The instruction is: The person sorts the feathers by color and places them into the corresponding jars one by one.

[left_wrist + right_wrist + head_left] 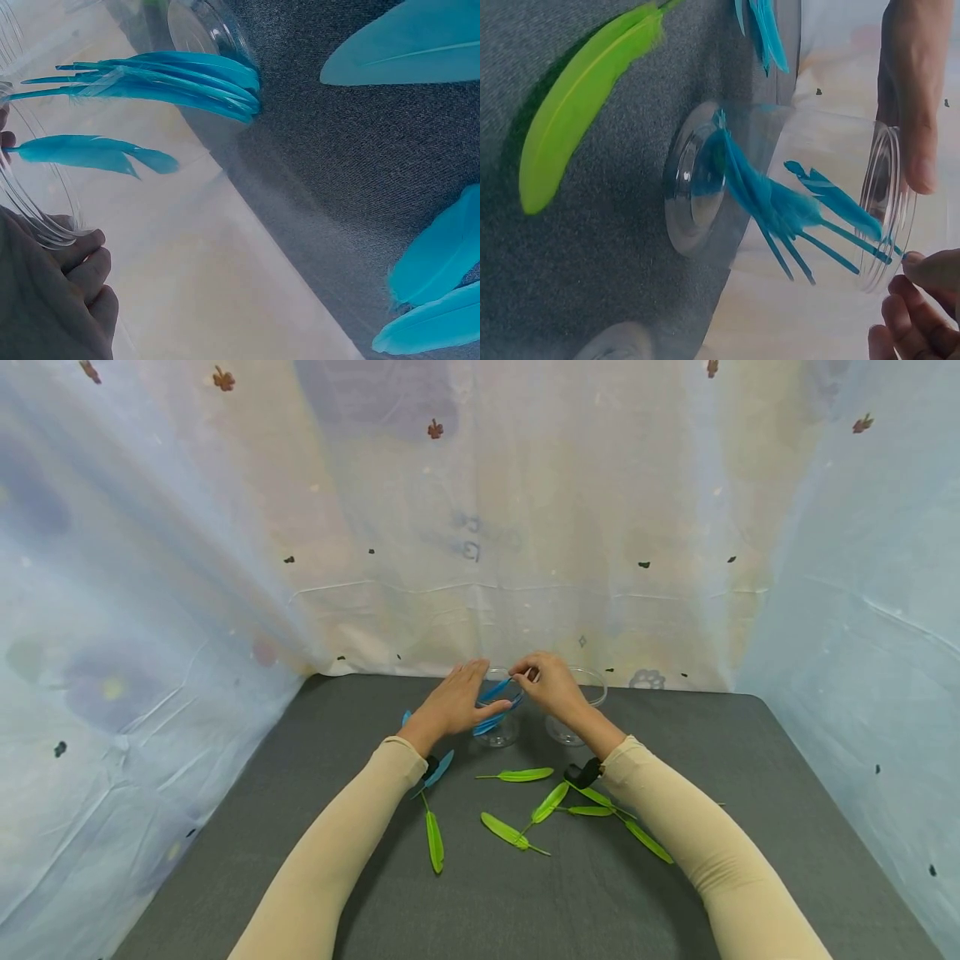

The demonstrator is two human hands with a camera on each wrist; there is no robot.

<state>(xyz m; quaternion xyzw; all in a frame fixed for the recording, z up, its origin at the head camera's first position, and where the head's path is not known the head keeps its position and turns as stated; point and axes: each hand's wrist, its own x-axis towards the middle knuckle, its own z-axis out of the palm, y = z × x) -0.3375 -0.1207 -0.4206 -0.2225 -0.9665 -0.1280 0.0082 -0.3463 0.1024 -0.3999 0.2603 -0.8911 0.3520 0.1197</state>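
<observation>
A clear plastic cup (498, 740) stands near the table's far edge with a bundle of blue feathers (180, 82) inside. My left hand (453, 703) holds this cup at its rim, thumb on the near side and fingers round the far side. Over the mouth of the same cup, my right hand (553, 687) pinches the quill tip of a single blue feather (836, 201), whose vane hangs inside the cup above the bundle.
A second clear cup (562, 735) stands to the right, under the right hand. Several green feathers (527, 774) lie scattered on the grey table (480, 902). More blue feathers (435, 247) lie beside the left wrist. A patterned curtain (525, 510) rises behind the table.
</observation>
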